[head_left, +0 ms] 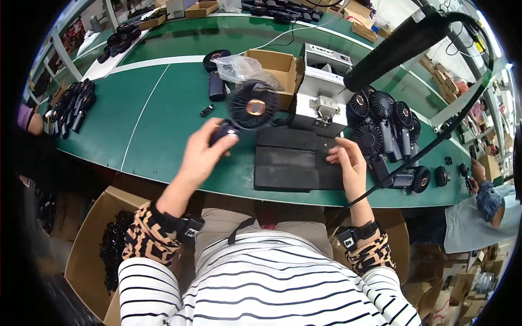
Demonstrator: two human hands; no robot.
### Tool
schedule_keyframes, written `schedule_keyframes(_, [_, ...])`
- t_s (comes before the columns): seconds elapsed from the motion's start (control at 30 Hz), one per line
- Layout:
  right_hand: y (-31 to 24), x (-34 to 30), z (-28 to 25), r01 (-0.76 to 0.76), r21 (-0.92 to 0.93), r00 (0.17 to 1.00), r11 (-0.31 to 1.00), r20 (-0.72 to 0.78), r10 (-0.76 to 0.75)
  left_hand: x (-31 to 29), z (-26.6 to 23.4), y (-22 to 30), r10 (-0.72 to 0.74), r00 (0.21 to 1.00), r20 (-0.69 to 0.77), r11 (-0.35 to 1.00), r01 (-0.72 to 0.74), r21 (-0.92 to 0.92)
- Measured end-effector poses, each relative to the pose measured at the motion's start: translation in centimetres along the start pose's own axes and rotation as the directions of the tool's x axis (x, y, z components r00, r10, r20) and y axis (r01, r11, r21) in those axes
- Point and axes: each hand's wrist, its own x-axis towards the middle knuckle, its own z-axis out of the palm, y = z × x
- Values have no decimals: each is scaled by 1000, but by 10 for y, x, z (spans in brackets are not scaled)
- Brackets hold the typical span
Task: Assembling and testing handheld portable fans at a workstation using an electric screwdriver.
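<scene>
My left hand [204,148] is closed around the dark handle of a small handheld fan [254,106], its round head tilted away from me above the green bench. My right hand [349,158] has its fingers loosely curled and apart, with nothing seen in it, over the right end of a black foam pad [285,166]. Behind the pad stands a white and grey metal box [318,113] with a small metal fixture on top. To the right of that hand lies a heap of dark handheld fans [383,122].
An open cardboard box [277,62] with a clear plastic bag [239,69] stands behind the held fan. A black cylindrical tool [399,46] hangs at upper right, its cable crossing the bench. More fans [73,106] lie far left. A carton of black parts [89,261] stands below. Another person's hand [478,173] is at far right.
</scene>
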Motion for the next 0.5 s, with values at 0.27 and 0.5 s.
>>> schedule_keyframes(0.27, [-3, -5, -34, 87, -156, 968, 984, -221, -121, 33, -260, -139, 178, 802, -571, 559, 395, 729])
schedule_keyframes(0.5, [-18, 14, -47, 132, -929, 907, 346, -28, -420, 16, -124, 8, 676, 657, -334, 520, -104, 848])
